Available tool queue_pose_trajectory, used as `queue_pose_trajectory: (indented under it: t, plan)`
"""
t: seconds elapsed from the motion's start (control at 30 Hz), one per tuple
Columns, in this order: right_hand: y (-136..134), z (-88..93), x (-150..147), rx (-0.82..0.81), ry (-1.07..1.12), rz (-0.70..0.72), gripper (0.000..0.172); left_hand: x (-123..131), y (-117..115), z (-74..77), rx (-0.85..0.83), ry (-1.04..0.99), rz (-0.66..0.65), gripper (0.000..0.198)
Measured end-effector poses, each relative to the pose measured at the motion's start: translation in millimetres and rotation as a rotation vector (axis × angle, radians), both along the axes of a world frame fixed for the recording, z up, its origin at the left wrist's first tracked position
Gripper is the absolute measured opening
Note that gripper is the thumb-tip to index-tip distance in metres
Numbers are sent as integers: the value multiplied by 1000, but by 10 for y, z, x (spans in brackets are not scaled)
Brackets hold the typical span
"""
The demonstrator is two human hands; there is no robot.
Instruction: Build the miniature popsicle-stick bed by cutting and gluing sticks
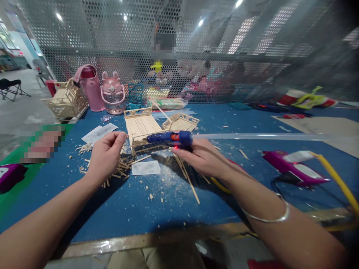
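My right hand (209,157) is wrapped round a blue hot glue gun (158,138), whose small red light glows. A long clear glue stick (252,136) runs out of its back to the right. The gun's nozzle points left, over the near end of a miniature bed (142,125) built of thin wooden sticks. My left hand (105,157) is closed in a pinch beside the bed's near left corner; what lies between thumb and finger is too small to make out. Under that hand, loose wooden sticks (120,170) lie in a pile.
Paper slips (146,168) and wood crumbs lie on the blue table (112,216). Behind the bed are a smaller stick frame (183,122), a pink bottle (94,91) and a bunny-eared jar (112,95). A purple-and-white tool (294,170) lies right. Perforated metal sheet (196,45) closes the back.
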State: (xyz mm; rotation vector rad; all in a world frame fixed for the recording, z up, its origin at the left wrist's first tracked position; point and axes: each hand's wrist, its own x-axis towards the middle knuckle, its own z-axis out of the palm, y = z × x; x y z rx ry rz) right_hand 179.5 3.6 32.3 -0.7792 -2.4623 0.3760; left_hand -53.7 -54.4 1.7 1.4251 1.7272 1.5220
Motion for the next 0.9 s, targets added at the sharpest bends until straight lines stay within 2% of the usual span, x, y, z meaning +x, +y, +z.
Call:
queue_pose_trajectory:
  t: [0.37,0.9]
  plan:
    - [-1,6,2,12,2,20,35,11,-30,48,4,83,20,26]
    - [15,-18,-11,0,-7,48,30,17,-16,43,13,66,43,23]
